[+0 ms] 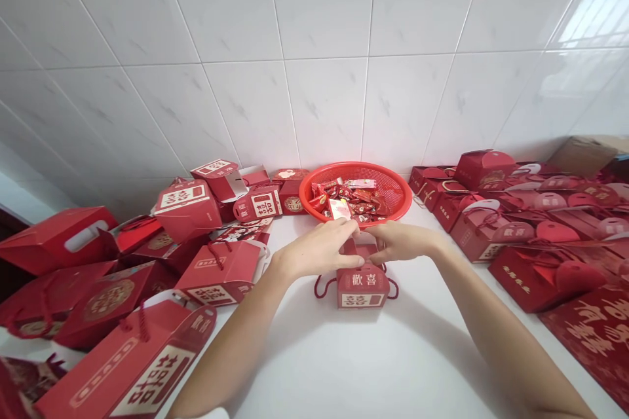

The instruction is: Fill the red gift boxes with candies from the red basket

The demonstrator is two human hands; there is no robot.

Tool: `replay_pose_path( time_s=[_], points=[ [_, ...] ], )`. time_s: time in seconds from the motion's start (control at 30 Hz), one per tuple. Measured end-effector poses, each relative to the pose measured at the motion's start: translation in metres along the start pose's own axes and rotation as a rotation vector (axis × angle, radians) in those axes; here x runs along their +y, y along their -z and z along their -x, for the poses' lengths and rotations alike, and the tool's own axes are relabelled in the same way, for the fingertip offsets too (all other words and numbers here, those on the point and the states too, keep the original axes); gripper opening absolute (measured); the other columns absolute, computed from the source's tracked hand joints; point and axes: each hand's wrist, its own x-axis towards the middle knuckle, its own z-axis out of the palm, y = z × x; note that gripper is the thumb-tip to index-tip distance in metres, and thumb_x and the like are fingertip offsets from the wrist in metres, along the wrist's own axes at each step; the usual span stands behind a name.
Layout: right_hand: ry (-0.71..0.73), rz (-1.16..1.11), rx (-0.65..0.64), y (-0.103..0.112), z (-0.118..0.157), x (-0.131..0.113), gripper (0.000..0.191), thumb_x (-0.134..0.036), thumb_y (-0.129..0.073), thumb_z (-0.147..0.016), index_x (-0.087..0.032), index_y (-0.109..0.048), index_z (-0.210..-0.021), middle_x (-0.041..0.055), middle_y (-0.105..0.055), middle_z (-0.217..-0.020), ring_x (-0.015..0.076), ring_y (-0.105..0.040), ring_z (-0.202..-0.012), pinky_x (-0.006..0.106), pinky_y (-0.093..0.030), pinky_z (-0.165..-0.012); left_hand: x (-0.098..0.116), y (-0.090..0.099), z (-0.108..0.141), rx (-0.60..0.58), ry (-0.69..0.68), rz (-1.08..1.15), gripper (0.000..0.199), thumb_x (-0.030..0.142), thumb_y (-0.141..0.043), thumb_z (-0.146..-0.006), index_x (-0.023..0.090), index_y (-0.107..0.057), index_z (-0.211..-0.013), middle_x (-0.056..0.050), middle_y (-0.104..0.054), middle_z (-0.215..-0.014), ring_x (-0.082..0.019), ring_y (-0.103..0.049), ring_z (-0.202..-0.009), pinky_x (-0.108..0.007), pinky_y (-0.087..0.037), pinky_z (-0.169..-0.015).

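Note:
A small red gift box (362,288) with pale Chinese characters on its front stands upright on the white table (373,360), right before me. Dark red cord handles (324,289) stick out at its two sides. My left hand (319,247) comes in from the left, its fingers bent over the box's top and thumb near the front edge. From the right, my right hand (403,241) holds the box's other upper side with thumb and fingers. The hands cover much of the lid, so its flaps are partly hidden.
Behind the box sits a red plastic basket (400,209) with wrapped sweets (361,196). Several red gift boxes (226,268) lie piled at the left, some tilted. Rows of red boxes (491,229) stand at the right. A tiled wall (324,105) closes off the back.

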Motion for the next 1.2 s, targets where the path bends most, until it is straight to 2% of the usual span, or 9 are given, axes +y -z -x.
replay_pose_path(
  time_s=[0.17, 0.27, 0.37, 0.47, 0.57, 0.77, 0.93, 1.03, 1.2],
  points=[
    [0.013, -0.191, 0.058, -0.013, 0.015, 0.019, 0.038, -0.042, -0.059, -0.086, -0.015, -0.061, -0.113, 0.0072, -0.068, -0.097, 0.0188, -0.062, -0.08, 0.028, -0.046, -0.068, 0.002, -0.007, -0.002, -0.007, -0.034, -0.053, 0.019, 0.023, -0.059, -0.082, 0.021, -0.04, -0.082, -0.005, -0.058, -0.099, -0.023, -0.057, -0.09, -0.03, -0.039, -0.065],
    [-0.05, -0.279, 0.08, -0.023, 0.019, 0.028, 0.045, -0.058, -0.057, -0.087, -0.014, -0.064, -0.095, 0.0076, -0.069, -0.091, 0.0188, -0.062, -0.078, 0.029, -0.045, -0.067, 0.006, -0.008, -0.002, 0.006, -0.033, -0.038, 0.022, 0.016, -0.059, -0.078, 0.021, -0.042, -0.091, -0.005, -0.059, -0.105, -0.023, -0.058, -0.093, -0.029, -0.039, -0.065],
    [-0.101, -0.317, 0.1, -0.03, 0.018, 0.032, 0.053, -0.067, -0.056, -0.084, -0.015, -0.063, -0.079, 0.0049, -0.066, -0.08, 0.0159, -0.056, -0.071, 0.028, -0.041, -0.063, 0.009, -0.009, -0.002, 0.01, 0.001, -0.06, 0.027, 0.015, -0.06, -0.076, 0.022, -0.043, -0.097, -0.004, -0.061, -0.099, -0.022, -0.059, -0.085, -0.028, -0.036, -0.06],
    [-0.113, -0.345, 0.07, -0.032, 0.016, 0.035, 0.058, -0.072, -0.056, -0.081, -0.016, -0.055, -0.065, -0.0018, -0.052, -0.063, 0.0103, -0.04, -0.058, 0.025, -0.031, -0.054, 0.01, -0.008, -0.002, -0.017, 0.018, -0.114, 0.015, 0.018, -0.06, -0.077, 0.021, -0.048, -0.084, -0.002, -0.061, -0.085, -0.02, -0.057, -0.075, -0.029, -0.033, -0.058],
    [-0.096, -0.481, 0.032, -0.031, 0.014, 0.036, 0.06, -0.072, -0.062, -0.076, -0.017, -0.048, -0.06, -0.0055, -0.043, -0.057, 0.0076, -0.034, -0.054, 0.024, -0.027, -0.052, 0.008, -0.007, -0.002, -0.046, 0.032, -0.118, 0.01, 0.026, -0.061, -0.08, 0.019, -0.056, -0.074, -0.004, -0.06, -0.088, -0.022, -0.058, -0.081, -0.03, -0.036, -0.064],
    [-0.039, -0.931, -0.018, -0.023, 0.016, 0.033, 0.046, -0.051, -0.085, -0.062, -0.014, -0.059, -0.065, 0.0002, -0.064, -0.063, 0.0115, -0.058, -0.061, 0.027, -0.045, -0.064, -0.002, -0.005, -0.001, -0.095, 0.07, -0.021, 0.015, 0.035, -0.061, -0.081, 0.021, -0.067, -0.085, -0.006, -0.059, -0.095, -0.025, -0.059, -0.097, -0.031, -0.044, -0.077],
    [0.025, -1.164, 0.126, -0.016, 0.021, 0.014, 0.038, -0.043, -0.084, -0.069, -0.014, -0.059, -0.07, 0.0007, -0.065, -0.063, 0.011, -0.06, -0.06, 0.026, -0.048, -0.064, -0.009, -0.005, -0.009, -0.184, 0.044, 0.055, 0.018, 0.036, -0.06, -0.081, 0.019, -0.062, -0.088, -0.004, -0.063, -0.091, -0.023, -0.06, -0.083, -0.029, -0.043, -0.066],
    [0.071, -1.185, 0.193, -0.015, 0.023, -0.001, 0.036, -0.041, -0.082, -0.071, -0.014, -0.061, -0.079, 0.0011, -0.066, -0.071, 0.0112, -0.06, -0.06, 0.027, -0.049, -0.064, -0.008, -0.005, -0.011, -0.197, 0.033, 0.101, 0.019, 0.036, -0.06, -0.081, 0.019, -0.062, -0.087, -0.003, -0.064, -0.086, -0.021, -0.06, -0.077, -0.028, -0.042, -0.062],
    [0.09, -0.995, 0.134, -0.028, 0.02, -0.012, 0.039, -0.045, -0.077, -0.078, -0.014, -0.061, -0.094, 0.0046, -0.069, -0.088, 0.012, -0.062, -0.064, 0.026, -0.047, -0.06, -0.006, -0.006, -0.008, -0.128, -0.027, 0.116, 0.007, 0.025, -0.06, -0.076, 0.019, -0.064, -0.078, -0.001, -0.064, -0.08, -0.022, -0.061, -0.083, -0.028, -0.044, -0.067]
  ],
)
